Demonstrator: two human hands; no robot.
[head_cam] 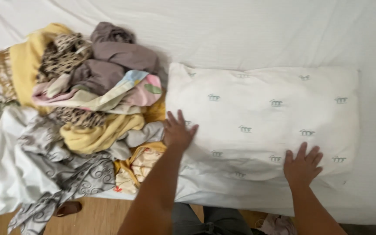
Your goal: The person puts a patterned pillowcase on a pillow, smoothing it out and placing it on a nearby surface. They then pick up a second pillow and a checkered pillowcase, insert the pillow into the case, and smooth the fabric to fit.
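Left hand flat, fingers spread, on left edge of white pillow; right hand flat, spread, on near edge. Crumpled laundry pile just left, on white bed.

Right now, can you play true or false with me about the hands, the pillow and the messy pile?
1. Both hands lie flat on the pillow. True: the left hand presses its left edge and the right hand its near edge.
2. The pillow is plain red. False: it is white with small green marks.
3. The pile of clothes sits to the left of the pillow. True.
4. The right hand is holding a yellow cloth. False: its open palm rests on the pillow, holding nothing.
5. The pillow lies on the wooden floor. False: it lies on the white bed.
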